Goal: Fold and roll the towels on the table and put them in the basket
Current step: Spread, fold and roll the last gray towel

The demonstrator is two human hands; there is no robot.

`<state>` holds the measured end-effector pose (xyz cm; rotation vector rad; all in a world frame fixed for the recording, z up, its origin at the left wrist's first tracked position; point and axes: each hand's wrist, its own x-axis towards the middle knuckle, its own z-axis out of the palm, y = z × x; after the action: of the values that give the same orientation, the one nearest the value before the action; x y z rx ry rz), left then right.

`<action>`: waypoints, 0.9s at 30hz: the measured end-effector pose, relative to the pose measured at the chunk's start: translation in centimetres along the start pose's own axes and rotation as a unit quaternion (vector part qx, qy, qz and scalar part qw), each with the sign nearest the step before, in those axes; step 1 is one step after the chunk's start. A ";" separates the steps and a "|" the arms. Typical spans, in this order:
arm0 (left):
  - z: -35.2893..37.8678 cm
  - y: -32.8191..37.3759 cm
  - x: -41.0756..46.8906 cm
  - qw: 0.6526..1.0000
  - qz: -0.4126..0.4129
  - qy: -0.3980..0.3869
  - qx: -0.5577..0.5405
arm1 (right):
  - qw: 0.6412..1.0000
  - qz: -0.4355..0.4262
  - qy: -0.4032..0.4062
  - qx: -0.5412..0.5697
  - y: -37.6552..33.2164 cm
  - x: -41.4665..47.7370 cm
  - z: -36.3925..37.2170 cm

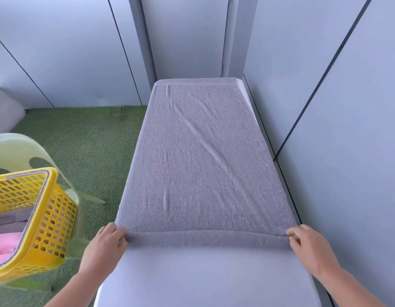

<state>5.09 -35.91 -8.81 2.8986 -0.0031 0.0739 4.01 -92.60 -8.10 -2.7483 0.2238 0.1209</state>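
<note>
A long grey-lilac towel (201, 156) lies flat along the narrow white table (205, 278), reaching its far end. Its near edge is turned over into a thin roll across the table's width. My left hand (105, 247) grips the left end of that roll with curled fingers. My right hand (307, 244) pinches the right end. A yellow perforated basket (52, 220) stands at the left, below table level, with grey and pink towels inside it.
The basket rests on a pale green plastic chair (21, 147) over green artificial grass (85, 147). Grey wall panels close in behind the table and along its right side. A white object (3, 107) sits at the far left.
</note>
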 end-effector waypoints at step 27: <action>-0.1 1.2 -1.6 0.996 0.034 -0.003 -0.081 | 0.995 -0.089 0.032 0.002 0.0 -0.9 1.0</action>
<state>3.43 -37.02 -8.48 2.7361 -0.1055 0.0730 3.13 -92.06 -8.89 -2.7558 -0.0053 -0.0163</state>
